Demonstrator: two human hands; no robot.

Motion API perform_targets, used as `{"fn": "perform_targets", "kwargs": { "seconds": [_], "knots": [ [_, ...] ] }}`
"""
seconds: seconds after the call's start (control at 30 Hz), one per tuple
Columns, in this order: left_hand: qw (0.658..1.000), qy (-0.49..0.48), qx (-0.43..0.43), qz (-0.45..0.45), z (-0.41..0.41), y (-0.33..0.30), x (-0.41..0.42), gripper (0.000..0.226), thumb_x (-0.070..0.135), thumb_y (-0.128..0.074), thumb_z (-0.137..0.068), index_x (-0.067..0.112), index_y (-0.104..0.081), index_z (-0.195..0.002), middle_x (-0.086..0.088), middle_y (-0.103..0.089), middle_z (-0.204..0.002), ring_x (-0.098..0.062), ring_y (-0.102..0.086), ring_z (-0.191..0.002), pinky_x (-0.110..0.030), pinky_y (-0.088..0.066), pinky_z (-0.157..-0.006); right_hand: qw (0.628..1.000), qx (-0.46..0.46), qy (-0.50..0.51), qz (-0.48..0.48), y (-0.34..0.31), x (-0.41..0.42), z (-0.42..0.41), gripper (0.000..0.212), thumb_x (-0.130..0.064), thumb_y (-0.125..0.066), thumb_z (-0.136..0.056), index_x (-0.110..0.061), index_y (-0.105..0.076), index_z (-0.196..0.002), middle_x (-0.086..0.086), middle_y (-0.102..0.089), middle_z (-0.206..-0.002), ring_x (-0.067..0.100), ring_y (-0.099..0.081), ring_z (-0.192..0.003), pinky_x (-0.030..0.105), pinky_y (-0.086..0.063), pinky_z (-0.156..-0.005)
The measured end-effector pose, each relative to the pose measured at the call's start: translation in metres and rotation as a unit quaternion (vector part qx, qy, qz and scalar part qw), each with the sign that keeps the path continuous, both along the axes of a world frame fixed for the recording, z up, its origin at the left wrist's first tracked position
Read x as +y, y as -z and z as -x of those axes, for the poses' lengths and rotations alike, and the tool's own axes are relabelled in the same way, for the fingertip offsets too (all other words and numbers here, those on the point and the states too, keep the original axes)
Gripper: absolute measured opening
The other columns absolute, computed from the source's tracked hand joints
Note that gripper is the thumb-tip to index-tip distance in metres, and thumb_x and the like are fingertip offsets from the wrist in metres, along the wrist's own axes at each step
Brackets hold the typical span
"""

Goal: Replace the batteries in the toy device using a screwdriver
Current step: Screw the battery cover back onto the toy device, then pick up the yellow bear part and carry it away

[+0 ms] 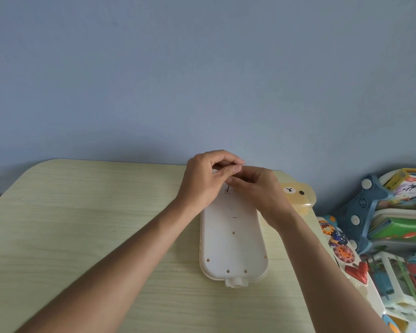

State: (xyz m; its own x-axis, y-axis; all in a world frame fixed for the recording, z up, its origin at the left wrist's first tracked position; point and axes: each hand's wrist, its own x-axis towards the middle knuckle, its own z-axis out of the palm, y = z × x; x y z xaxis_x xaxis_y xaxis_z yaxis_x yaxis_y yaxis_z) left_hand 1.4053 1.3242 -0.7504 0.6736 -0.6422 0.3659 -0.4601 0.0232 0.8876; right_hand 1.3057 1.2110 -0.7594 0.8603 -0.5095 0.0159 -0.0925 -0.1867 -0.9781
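Note:
The white toy device point(233, 239) lies back side up on the pale wooden table point(82, 224), with several small holes in its shell. A thin screwdriver shaft point(227, 189) stands upright with its tip at the device's far end. My left hand point(205, 182) and my right hand point(257, 188) meet above that end, fingers pinched together around the top of the screwdriver. The handle is hidden by my fingers, so I cannot tell which hand carries it.
A yellow bear-face corner guard point(298, 194) sits on the table's far right corner. To the right of the table stand a toy activity board point(346, 255) and a blue rack point(360, 212) with books. A blue wall runs behind the table.

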Motion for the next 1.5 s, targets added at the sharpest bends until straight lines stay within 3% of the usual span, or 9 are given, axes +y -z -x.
{"fn": "perform_targets", "kwargs": {
  "seconds": [0.13,0.33,0.43,0.63,0.8,0.93,1.17,1.33,1.5],
  "knots": [
    [0.999,0.016,-0.020,-0.021,0.001,-0.002,0.000,0.011,0.021,-0.080,-0.082,0.023,-0.080,-0.093,0.012,-0.077,-0.091,-0.004,-0.070,-0.094,-0.025,-0.052,-0.089,0.999,-0.006,0.038,-0.012,0.004,-0.002,0.000,0.018,-0.019,-0.073,-0.089,-0.003,-0.071,-0.080,0.005,-0.062,-0.072,0.011,-0.051,-0.067,0.024,-0.042,-0.064],
    [1.000,-0.006,0.030,0.000,0.001,0.004,-0.003,0.013,0.016,-0.079,-0.082,0.021,-0.077,-0.094,0.009,-0.077,-0.082,-0.007,-0.073,-0.084,-0.037,-0.059,-0.084,1.000,-0.018,0.005,-0.019,0.000,0.001,0.002,0.013,-0.018,-0.072,-0.090,-0.013,-0.078,-0.101,0.001,-0.080,-0.096,0.007,-0.072,-0.090,0.018,-0.054,-0.078],
    [1.000,0.009,0.028,-0.003,0.004,0.003,-0.001,0.015,0.014,-0.072,-0.089,0.021,-0.074,-0.102,0.007,-0.079,-0.092,-0.007,-0.073,-0.092,-0.036,-0.058,-0.088,0.999,-0.025,0.024,-0.025,0.001,0.002,0.003,0.010,-0.013,-0.069,-0.092,-0.016,-0.079,-0.094,-0.004,-0.080,-0.086,0.002,-0.070,-0.078,0.012,-0.050,-0.070],
    [1.000,0.012,0.020,-0.012,0.018,-0.001,-0.006,0.038,0.025,-0.074,-0.087,0.031,-0.065,-0.124,0.015,-0.070,-0.117,0.000,-0.061,-0.114,-0.031,-0.049,-0.100,0.994,-0.049,0.100,-0.017,-0.009,-0.004,0.014,0.010,-0.010,-0.064,-0.093,-0.005,-0.072,-0.089,0.019,-0.074,-0.084,0.019,-0.068,-0.075,0.034,-0.059,-0.076],
    [0.989,0.037,-0.011,-0.146,0.027,-0.006,-0.028,0.055,0.047,-0.078,-0.079,0.032,-0.062,-0.129,0.017,-0.063,-0.125,0.000,-0.054,-0.122,-0.027,-0.043,-0.106,0.982,-0.023,0.187,0.007,-0.016,-0.051,0.057,0.027,-0.009,-0.043,-0.101,-0.015,-0.069,-0.107,-0.001,-0.055,-0.070,0.014,-0.052,-0.065,0.032,-0.046,-0.069],
    [0.965,0.080,-0.032,-0.250,0.037,-0.008,-0.045,0.080,0.050,-0.084,-0.070,0.028,-0.054,-0.140,0.011,-0.054,-0.142,-0.007,-0.045,-0.135,-0.021,-0.034,-0.104,0.969,0.089,0.219,0.077,-0.006,-0.084,0.090,0.030,-0.027,-0.052,-0.099,-0.023,-0.063,-0.127,-0.008,-0.060,-0.088,0.004,-0.053,-0.074,0.028,-0.041,-0.072],
    [0.890,0.084,-0.174,-0.413,0.042,-0.007,-0.066,0.106,0.063,-0.085,-0.056,0.027,-0.044,-0.147,0.000,-0.050,-0.145,-0.021,-0.022,-0.149,-0.041,-0.010,-0.122,0.968,0.190,0.144,0.077,0.026,-0.102,0.117,0.099,-0.055,-0.083,-0.070,-0.031,-0.035,-0.153,-0.013,-0.043,-0.080,0.006,-0.047,-0.076,0.021,-0.036,-0.066],
    [0.880,0.078,-0.222,-0.413,0.034,0.011,-0.074,0.090,0.065,-0.085,-0.052,0.029,-0.061,-0.131,0.004,-0.062,-0.128,-0.017,-0.034,-0.140,-0.037,-0.008,-0.118,0.979,0.151,0.123,0.059,0.037,-0.101,0.114,0.084,-0.054,-0.088,-0.063,-0.044,-0.052,-0.138,0.016,-0.057,-0.085,0.022,-0.057,-0.082,0.035,-0.053,-0.078],
    [0.921,0.079,-0.175,-0.338,0.031,0.007,-0.076,0.079,0.057,-0.089,-0.053,0.032,-0.063,-0.124,0.006,-0.061,-0.122,-0.017,-0.040,-0.131,-0.028,-0.027,-0.102,0.983,0.099,0.140,0.059,0.030,-0.099,0.114,0.061,-0.039,-0.087,-0.073,-0.041,-0.058,-0.126,-0.001,-0.044,-0.072,0.013,-0.043,-0.069,0.027,-0.042,-0.066]
  ]
}}
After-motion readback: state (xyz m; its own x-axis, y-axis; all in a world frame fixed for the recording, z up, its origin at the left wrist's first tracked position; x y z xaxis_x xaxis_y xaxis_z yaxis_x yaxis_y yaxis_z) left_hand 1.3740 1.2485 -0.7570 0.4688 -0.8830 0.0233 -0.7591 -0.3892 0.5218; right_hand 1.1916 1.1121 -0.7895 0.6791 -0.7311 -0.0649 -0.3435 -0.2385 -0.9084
